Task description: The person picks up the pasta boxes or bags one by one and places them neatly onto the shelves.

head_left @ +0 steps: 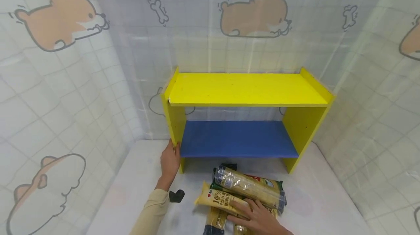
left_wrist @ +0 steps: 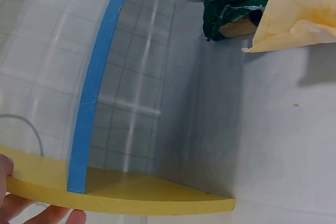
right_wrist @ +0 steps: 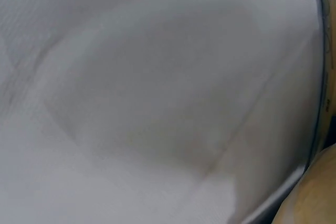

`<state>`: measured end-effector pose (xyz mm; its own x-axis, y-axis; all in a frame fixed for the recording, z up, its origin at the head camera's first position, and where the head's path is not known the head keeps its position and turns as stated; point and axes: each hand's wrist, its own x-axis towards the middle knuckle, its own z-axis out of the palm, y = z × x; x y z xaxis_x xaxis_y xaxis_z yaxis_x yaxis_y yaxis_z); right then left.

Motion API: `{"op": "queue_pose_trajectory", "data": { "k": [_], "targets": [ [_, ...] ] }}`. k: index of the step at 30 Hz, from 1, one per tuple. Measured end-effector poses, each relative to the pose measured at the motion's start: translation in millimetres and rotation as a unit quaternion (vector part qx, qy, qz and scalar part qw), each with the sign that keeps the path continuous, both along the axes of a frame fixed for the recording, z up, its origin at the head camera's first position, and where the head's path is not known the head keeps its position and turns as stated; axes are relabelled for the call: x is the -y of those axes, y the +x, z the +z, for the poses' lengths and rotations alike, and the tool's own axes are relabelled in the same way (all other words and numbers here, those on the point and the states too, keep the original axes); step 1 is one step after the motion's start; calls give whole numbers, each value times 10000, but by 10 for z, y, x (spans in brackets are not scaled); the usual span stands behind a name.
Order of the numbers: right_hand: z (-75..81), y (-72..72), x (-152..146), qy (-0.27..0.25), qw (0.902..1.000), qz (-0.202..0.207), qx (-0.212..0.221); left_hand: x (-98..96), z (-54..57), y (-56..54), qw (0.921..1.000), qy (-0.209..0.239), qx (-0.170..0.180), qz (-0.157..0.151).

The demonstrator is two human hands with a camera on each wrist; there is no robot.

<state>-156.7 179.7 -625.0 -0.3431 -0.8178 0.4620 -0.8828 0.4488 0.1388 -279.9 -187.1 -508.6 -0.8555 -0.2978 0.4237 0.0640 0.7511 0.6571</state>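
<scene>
A small two-tier shelf has a yellow top board [head_left: 242,88], yellow side panels and a blue lower board [head_left: 237,138]. My left hand [head_left: 170,162] grips the front edge of its left side panel [left_wrist: 157,203], thumb and fingers on opposite faces in the left wrist view. In front lies a pile of long pasta packets. My right hand [head_left: 257,217] rests with fingers spread over a yellow printed packet [head_left: 220,199]. Behind it a clear packet of spaghetti [head_left: 249,185] lies over a green one [head_left: 275,183]. Another packet [head_left: 216,220] pokes out below. The right wrist view misses the hand.
The white table surface [head_left: 315,198] carries the shelf and packets. A black heart-shaped patch [head_left: 177,196] lies beside the left sleeve. Sheets printed with cartoon dogs [head_left: 256,12] hang behind and on both sides, close to the shelf's back.
</scene>
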Motion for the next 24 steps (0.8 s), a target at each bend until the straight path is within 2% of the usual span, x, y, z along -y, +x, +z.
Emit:
{"op": "queue_pose_trajectory", "data": {
  "k": [4,10,15,18,24],
  "targets": [
    [23,-10,4,-1,9999,124,-40,-11,-8,-4,10000,52,53,22],
    [118,21,10,71,9998,66,-197,-35,6,-12,9999,68,-97,70],
    [251,40,27,-210,9996,55,-180,-55,22,15,9999,88,-35,46],
    [348,-14,57,-498,9983,-118,-275,-57,32,32,10000,75,-13,44],
    [573,-231,37,-780,9909,-873,-667,-47,37,38,9999,48,-44,78]
  ]
}}
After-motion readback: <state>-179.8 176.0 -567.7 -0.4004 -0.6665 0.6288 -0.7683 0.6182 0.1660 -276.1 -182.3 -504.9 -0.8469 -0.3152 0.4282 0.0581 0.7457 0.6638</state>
